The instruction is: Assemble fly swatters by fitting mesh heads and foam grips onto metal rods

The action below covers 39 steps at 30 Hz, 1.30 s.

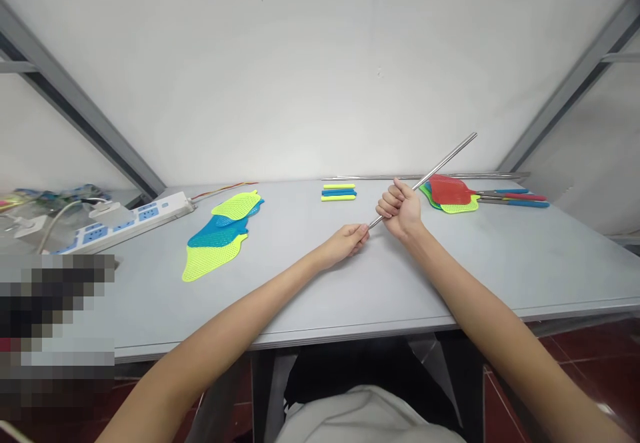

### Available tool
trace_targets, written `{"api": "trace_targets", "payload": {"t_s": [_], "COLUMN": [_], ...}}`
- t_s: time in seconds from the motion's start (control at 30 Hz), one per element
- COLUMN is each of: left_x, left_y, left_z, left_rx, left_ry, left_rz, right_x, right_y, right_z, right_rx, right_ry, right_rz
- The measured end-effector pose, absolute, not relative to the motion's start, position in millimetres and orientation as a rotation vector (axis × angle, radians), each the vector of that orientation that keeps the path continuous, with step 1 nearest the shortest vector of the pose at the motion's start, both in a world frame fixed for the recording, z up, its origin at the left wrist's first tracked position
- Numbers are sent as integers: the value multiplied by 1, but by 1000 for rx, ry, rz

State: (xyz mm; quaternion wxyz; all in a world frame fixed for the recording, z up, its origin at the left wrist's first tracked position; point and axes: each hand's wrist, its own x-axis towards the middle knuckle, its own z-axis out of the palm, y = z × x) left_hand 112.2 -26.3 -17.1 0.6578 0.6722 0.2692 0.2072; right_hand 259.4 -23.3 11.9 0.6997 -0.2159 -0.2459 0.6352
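A shiny metal rod point(446, 161) slants up to the right above the table. My right hand point(400, 208) is wrapped round it in a fist. Lower down, my left hand point(350, 240) pinches the rod's near end between thumb and fingers. Behind my hands lie several yellow and blue handle grips point(339, 193) in a short row. To the right, a pile of fly swatters has a red swatter head point(450, 190) on top, with blue and red handles pointing right. Loose mesh swatter heads, yellow and blue point(217, 231), overlap on the left.
More metal rods point(490, 176) lie along the wall at the back. A white power strip point(135, 220) with plugs and cables takes up the left side of the grey table point(300, 296). Metal frame posts point(565, 86) slope at both sides.
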Motion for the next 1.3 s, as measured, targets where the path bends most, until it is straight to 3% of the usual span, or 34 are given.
{"api": "trace_targets", "payload": {"t_s": [1.3], "left_x": [114], "left_y": [-21], "left_z": [-23], "left_rx": [1296], "left_ry": [601], "left_rz": [564], "right_x": [261], "right_y": [-23], "right_z": [8], "right_rx": [-400], "right_ry": [-608], "right_rz": [1462]}}
